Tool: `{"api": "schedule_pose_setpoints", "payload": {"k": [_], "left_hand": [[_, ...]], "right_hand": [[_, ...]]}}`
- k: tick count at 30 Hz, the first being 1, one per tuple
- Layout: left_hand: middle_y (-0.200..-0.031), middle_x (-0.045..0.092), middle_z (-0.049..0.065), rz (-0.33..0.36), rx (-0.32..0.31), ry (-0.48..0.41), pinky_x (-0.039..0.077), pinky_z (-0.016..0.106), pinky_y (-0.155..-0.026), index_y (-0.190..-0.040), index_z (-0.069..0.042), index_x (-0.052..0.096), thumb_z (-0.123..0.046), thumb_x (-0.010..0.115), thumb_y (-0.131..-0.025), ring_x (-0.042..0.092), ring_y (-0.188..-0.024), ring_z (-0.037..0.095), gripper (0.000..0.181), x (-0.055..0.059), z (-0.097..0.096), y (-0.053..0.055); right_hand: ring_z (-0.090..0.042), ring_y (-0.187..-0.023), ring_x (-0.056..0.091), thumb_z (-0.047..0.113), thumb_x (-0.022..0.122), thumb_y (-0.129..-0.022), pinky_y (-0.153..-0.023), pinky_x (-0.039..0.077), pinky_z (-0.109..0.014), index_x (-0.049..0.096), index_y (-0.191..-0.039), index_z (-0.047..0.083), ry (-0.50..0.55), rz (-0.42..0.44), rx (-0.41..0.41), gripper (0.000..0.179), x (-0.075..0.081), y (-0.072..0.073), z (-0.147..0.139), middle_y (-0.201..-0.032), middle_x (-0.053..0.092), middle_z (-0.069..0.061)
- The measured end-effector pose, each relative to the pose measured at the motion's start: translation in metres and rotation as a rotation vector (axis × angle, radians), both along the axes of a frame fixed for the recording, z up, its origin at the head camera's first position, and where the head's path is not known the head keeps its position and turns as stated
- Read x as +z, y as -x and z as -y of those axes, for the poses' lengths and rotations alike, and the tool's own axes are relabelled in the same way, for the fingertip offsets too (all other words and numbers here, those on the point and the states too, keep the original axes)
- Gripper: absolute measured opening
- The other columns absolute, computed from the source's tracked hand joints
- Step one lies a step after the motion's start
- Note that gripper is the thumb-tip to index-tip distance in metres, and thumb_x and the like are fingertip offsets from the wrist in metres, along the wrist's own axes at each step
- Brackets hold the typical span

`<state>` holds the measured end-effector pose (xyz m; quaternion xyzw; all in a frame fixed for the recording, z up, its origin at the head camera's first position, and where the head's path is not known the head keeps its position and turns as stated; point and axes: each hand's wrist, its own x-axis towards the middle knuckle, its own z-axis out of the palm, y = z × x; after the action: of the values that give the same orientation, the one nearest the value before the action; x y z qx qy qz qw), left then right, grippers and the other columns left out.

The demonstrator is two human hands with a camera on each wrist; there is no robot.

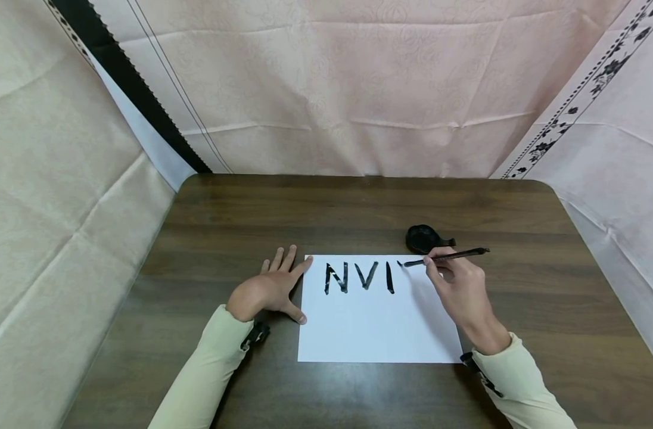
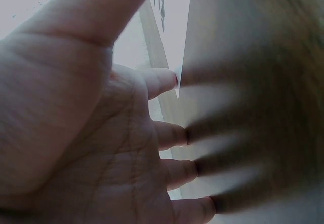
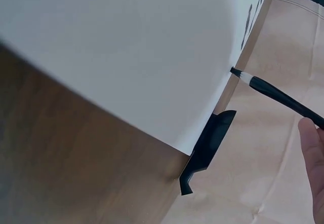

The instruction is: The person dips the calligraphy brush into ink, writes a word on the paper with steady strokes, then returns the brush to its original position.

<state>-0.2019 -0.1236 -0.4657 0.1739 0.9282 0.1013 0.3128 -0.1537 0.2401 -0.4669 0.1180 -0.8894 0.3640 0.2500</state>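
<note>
A white sheet of paper [image 1: 369, 333] lies on the table with the black painted letters N, V and I [image 1: 390, 278] across its upper part. My right hand [image 1: 463, 292] pinches a black paintbrush [image 1: 460, 254]; its dark tip meets the paper just right of the I, where a small black mark shows. In the right wrist view the brush [image 3: 278, 95] has a pale band above its wet tip. My left hand [image 1: 273, 286] rests with spread fingers at the paper's left edge, index fingertip and thumb on it. The left wrist view shows the palm [image 2: 116, 143] and fingertips touching down.
Just beyond the paper's top edge sits a small black dish [image 1: 423, 238] with a short handle, close to the brush. The brown wooden table [image 1: 305, 208] ends at a far edge, with pale cloths [image 1: 332, 89] hanging behind and at both sides.
</note>
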Motion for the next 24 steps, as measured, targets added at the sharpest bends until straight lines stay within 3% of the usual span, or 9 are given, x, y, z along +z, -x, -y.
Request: {"api": "schedule_pose_setpoints", "payload": {"k": [4,7,10,14,18,21,24], "left_hand": [[-0.175,-0.019,0.017,-0.002,0.003,0.008,0.001,0.064,-0.128,-0.172,-0.025,0.004,-0.053,0.093,-0.077,-0.018,-0.16,0.041,0.133,0.0,-0.001,0.0],[-0.175,-0.019,0.017,-0.004,0.002,0.015,0.001,0.064,-0.128,-0.172,-0.025,0.004,-0.053,0.093,-0.077,-0.017,-0.16,0.041,0.133,0.001,-0.001,0.0],[-0.175,-0.02,0.016,-0.004,0.001,0.014,0.001,0.064,-0.128,-0.172,-0.025,0.003,-0.053,0.092,-0.077,-0.018,-0.16,0.041,0.133,0.001,-0.001,0.0],[-0.175,-0.02,0.016,-0.004,0.0,0.011,0.001,0.064,-0.128,-0.172,-0.025,0.003,-0.053,0.092,-0.078,-0.018,-0.16,0.041,0.133,0.0,-0.001,0.0],[-0.175,-0.02,0.016,-0.007,-0.004,0.009,0.001,0.064,-0.128,-0.172,-0.025,0.003,-0.053,0.092,-0.078,-0.018,-0.16,0.041,0.133,0.0,0.0,0.0],[-0.175,-0.02,0.016,-0.008,-0.004,0.004,0.001,0.064,-0.127,-0.172,-0.025,0.003,-0.053,0.092,-0.078,-0.018,-0.16,0.041,0.133,0.001,0.0,0.0],[-0.175,-0.02,0.016,-0.009,-0.002,0.001,0.001,0.064,-0.127,-0.172,-0.025,0.004,-0.054,0.092,-0.077,-0.018,-0.16,0.041,0.133,0.001,0.0,-0.001]], "right_hand": [[-0.025,-0.082,0.077,-0.006,0.07,-0.095,-0.08,0.046,0.0,0.07,-0.097,0.001,-0.041,0.012,0.004,0.007,0.003,-0.004,0.0,-0.091,0.076,-0.011],[-0.026,-0.081,0.077,-0.007,0.069,-0.094,-0.075,0.059,-0.018,0.069,-0.097,0.0,-0.061,0.039,0.017,0.007,0.009,-0.01,0.001,-0.091,0.076,-0.013],[-0.027,-0.079,0.076,-0.008,0.069,-0.093,-0.069,0.063,-0.04,0.07,-0.096,-0.001,-0.085,0.061,0.027,0.008,0.015,-0.016,0.002,-0.089,0.075,-0.013],[-0.028,-0.078,0.077,-0.007,0.068,-0.092,-0.068,0.064,-0.045,0.07,-0.096,-0.001,-0.11,0.084,0.038,0.008,0.021,-0.021,0.003,-0.089,0.075,-0.013],[-0.028,-0.081,0.076,-0.006,0.069,-0.094,-0.071,0.063,-0.043,0.07,-0.098,0.0,-0.097,0.071,0.019,0.008,0.026,-0.021,0.002,-0.092,0.076,-0.014],[-0.027,-0.085,0.076,-0.006,0.07,-0.095,-0.078,0.061,-0.022,0.071,-0.101,0.001,-0.058,0.042,-0.004,0.009,0.027,-0.018,0.001,-0.095,0.076,-0.013],[-0.026,-0.088,0.076,-0.006,0.07,-0.096,-0.086,0.047,-0.002,0.072,-0.103,0.001,-0.018,0.018,-0.008,0.01,0.025,-0.014,0.001,-0.097,0.076,-0.012]]}}
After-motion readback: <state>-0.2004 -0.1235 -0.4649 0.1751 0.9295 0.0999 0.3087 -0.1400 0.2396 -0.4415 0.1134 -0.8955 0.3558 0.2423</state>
